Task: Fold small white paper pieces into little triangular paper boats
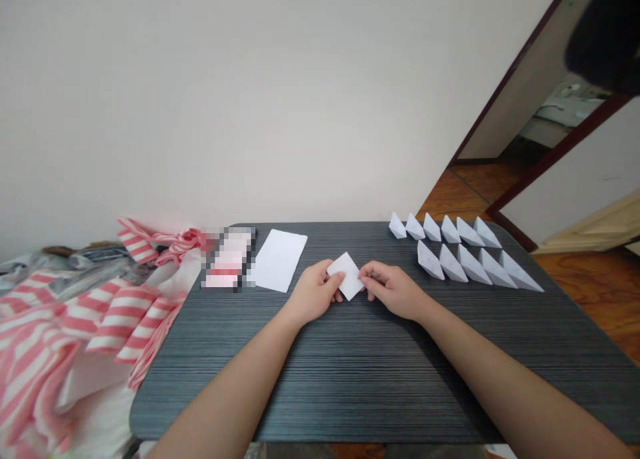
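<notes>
Both my hands hold one small folded white paper (347, 274), diamond-shaped, just above the dark striped table (350, 372). My left hand (314, 292) pinches its left corner with fingers closed. My right hand (393, 288) pinches its right edge, fingers curled. A flat stack of white paper sheets (279, 259) lies to the left of my hands. Two rows of several finished white paper boats (463, 249) stand at the table's back right.
A blurred pink-and-white pack (227, 259) lies beside the paper sheets. Pink-and-white striped cloth (75, 326) is heaped off the table's left side. A plain wall stands behind; a doorway and wooden floor (590, 279) lie to the right.
</notes>
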Available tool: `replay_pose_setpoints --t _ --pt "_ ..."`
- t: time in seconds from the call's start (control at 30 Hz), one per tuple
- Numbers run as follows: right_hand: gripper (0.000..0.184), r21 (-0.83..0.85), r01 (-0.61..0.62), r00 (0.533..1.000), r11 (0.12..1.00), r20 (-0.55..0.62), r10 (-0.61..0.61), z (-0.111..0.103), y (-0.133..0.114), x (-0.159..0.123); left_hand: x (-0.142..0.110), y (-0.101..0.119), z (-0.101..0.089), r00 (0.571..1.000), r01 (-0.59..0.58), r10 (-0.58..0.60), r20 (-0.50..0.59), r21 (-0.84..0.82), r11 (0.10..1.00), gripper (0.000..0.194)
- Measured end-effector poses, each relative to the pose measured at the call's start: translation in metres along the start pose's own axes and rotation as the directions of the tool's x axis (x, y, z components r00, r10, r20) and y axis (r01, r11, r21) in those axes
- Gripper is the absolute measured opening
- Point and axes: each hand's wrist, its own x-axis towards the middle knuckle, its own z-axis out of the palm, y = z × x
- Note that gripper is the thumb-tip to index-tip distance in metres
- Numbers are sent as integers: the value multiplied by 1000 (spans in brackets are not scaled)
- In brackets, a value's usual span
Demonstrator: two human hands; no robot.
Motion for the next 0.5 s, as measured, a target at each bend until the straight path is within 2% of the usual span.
replay_pose_setpoints --t 0.5 --pt "13 9 -3 1000 1000 -7 3 0 2 0 -1 -1 -1 1000 -3 2 5 11 1000 27"
